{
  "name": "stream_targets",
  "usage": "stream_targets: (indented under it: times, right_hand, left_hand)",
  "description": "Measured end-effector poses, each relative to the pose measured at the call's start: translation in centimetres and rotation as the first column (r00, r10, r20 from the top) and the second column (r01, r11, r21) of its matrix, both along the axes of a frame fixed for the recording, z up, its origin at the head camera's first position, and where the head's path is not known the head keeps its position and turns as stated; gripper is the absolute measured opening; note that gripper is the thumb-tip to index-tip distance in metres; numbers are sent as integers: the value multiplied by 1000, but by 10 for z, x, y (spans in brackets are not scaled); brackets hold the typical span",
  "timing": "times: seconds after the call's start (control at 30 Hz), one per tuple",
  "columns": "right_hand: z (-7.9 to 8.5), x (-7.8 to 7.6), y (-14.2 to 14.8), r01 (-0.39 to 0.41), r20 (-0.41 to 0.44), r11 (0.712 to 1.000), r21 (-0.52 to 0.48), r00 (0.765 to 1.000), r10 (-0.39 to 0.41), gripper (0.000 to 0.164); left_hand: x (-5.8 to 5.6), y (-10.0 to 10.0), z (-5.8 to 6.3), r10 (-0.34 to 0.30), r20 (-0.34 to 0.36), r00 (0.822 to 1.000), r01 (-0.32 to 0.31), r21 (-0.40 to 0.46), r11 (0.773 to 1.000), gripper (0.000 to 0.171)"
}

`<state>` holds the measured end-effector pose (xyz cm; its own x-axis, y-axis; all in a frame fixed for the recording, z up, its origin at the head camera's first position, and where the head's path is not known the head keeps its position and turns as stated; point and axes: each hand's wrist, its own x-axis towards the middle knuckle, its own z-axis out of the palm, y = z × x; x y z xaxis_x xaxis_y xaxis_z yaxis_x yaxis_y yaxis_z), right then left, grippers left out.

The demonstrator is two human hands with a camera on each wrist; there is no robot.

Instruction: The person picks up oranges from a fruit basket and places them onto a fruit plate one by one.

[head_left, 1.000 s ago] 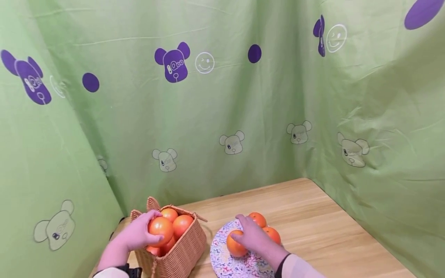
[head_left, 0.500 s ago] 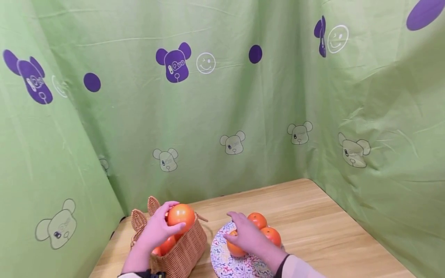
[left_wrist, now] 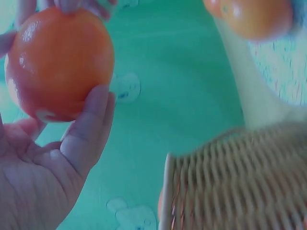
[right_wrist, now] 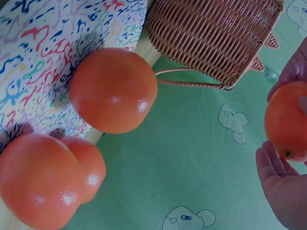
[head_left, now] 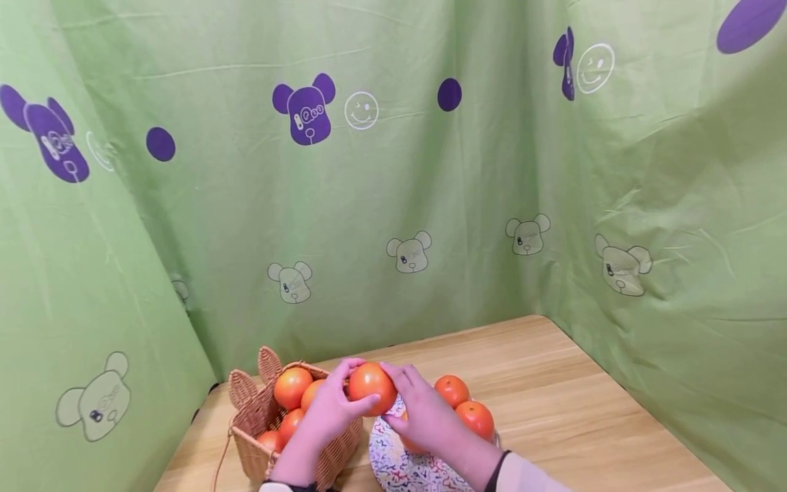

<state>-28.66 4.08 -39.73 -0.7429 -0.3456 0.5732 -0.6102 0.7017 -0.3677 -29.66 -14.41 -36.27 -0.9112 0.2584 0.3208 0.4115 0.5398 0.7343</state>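
In the head view my left hand [head_left: 332, 403] grips a large orange [head_left: 372, 388] from the left, thumb low on its front. My right hand [head_left: 424, 410] has its fingers and thumb about the same orange's right side. Both hands hold it in the air between a wicker basket [head_left: 341, 437] and a patterned plate [head_left: 393, 465]. The left wrist view shows the held orange [left_wrist: 60, 62] with the left thumb under it and other fingertips at its top. Below the right hand, another orange [head_left: 410, 443] lies on the plate, partly covered.
Several oranges lie in the basket, one [head_left: 292, 388] near its eared back. Two more oranges, one farther back [head_left: 451, 391] and one nearer [head_left: 475, 419], sit at the plate's right side. A green curtain [head_left: 381, 191] encloses the wooden table [head_left: 529, 383].
My left hand has lifted the orange out of the basket and carried it right. My right hand has let go of the plate's orange, risen slightly and met the held one.
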Motion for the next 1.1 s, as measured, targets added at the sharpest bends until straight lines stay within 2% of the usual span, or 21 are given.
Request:
stream_targets:
  times: [0.13,0.23,0.33,0.5,0.67,0.83,1.0,1.1]
  right_hand:
    - [-2,-2,1,23,-111,1000,16,994,-21,85]
    - [-2,-3,3,42,-141,998,37,989,-36,88]
    - [-2,-3,5,59,-128,997,56,990,-52,88]
    - [-1,-3,8,79,-96,994,72,993,-72,86]
    - [-1,-3,10,64,-65,997,44,996,-61,82]
    - [-1,-4,13,70,21,998,7,997,-70,79]
    - [1,-4,19,111,132,993,-28,985,-107,81]
    - [0,-5,24,140,169,989,-37,977,-132,81]
  left_hand:
    - [-1,13,-6,-51,44,998,47,85,995,58]
    - [0,20,-9,-69,72,995,56,163,985,58]
    - [1,25,-11,-69,84,994,51,201,978,59]
    - [2,29,-14,-63,84,995,47,177,983,57]
    - [2,29,-17,-91,128,988,65,198,978,59]
    - [1,21,-15,-71,130,989,53,136,989,62]
    - [-2,6,-12,-1,60,998,0,8,1000,60]
    - [-3,-3,-11,44,27,999,-44,-20,999,56]
